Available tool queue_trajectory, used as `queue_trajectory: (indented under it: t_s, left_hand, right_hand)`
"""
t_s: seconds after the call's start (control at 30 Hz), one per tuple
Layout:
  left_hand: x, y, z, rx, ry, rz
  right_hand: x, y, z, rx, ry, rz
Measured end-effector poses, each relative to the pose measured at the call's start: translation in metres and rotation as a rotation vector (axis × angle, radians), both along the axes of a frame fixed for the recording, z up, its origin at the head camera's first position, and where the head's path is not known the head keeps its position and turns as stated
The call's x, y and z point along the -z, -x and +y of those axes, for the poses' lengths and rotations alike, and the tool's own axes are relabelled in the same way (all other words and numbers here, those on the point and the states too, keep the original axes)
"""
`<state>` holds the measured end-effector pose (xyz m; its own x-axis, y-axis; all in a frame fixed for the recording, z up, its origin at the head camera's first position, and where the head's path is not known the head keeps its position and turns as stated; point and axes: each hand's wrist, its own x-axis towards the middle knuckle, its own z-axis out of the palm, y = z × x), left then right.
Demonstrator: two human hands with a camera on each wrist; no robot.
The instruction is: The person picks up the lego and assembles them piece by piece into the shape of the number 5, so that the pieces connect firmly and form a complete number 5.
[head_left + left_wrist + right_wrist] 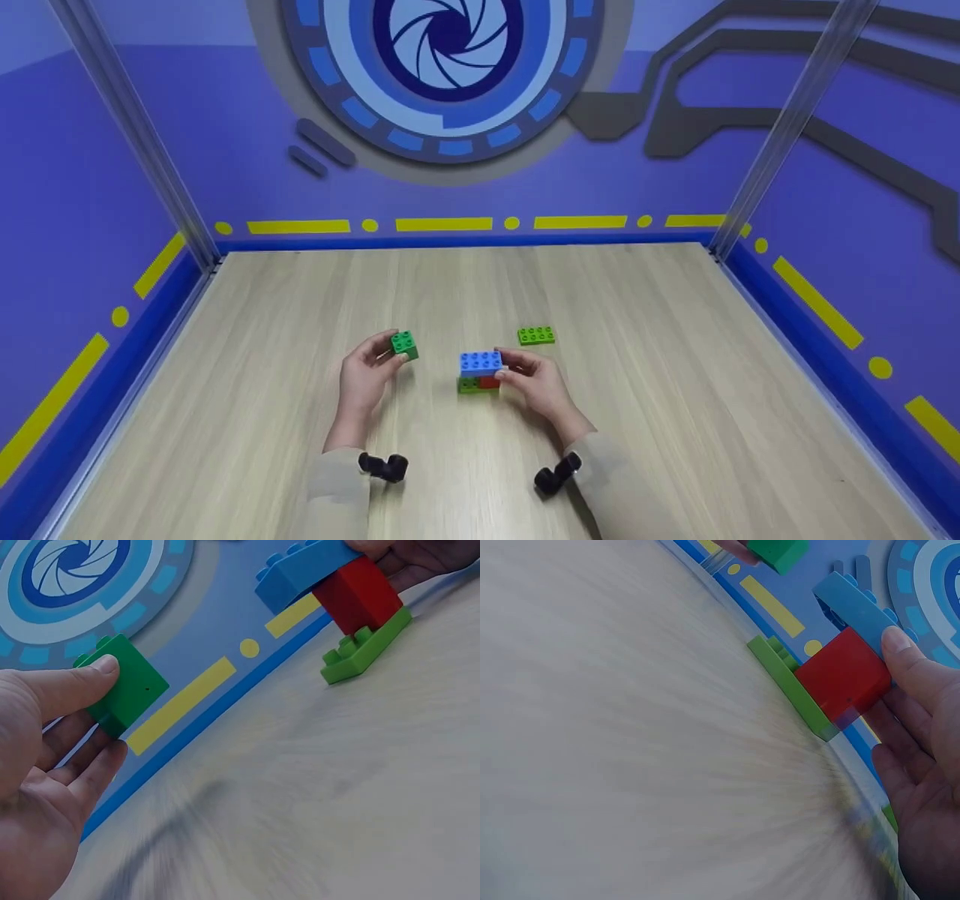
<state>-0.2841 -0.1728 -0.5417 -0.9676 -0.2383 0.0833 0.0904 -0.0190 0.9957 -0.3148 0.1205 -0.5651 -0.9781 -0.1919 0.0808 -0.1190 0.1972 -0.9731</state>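
Observation:
My left hand (364, 373) pinches a dark green square brick (403, 345) between thumb and fingers, above the table. To its right, my right hand (541, 381) grips the end of a blue eight-stud brick (481, 363) with the thumb at its side. Under the blue brick sits a red brick (845, 676), and below that a light green plate (367, 650), joined as one stack. The blue brick overhangs the red one toward the left, and bare studs show on the plate beneath. Whether the stack touches the table cannot be told.
A loose light green eight-stud plate (536, 335) lies on the wooden table (637, 315), behind my right hand. Blue-purple panels (450, 199) with yellow marks stand along the back and both sides. Each wrist wears a small black camera mount.

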Motion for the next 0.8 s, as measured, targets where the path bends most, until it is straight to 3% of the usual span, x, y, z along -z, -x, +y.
queue_trajectory:
  t_s: [0.2, 0.4, 0.8]
  left_hand:
    - [-0.007, -0.002, 0.009, 0.031, 0.001, -0.004]
    - [-0.008, -0.002, 0.018, 0.058, 0.025, 0.044]
    - [-0.012, -0.003, 0.043, 0.081, 0.053, 0.065]
  right_hand:
    - [0.001, 0.001, 0.0, -0.011, 0.005, 0.008]
    - [0.001, 0.0, 0.001, -0.019, -0.008, 0.026]
    - [0.001, 0.0, 0.001, -0.022, -0.011, 0.03]
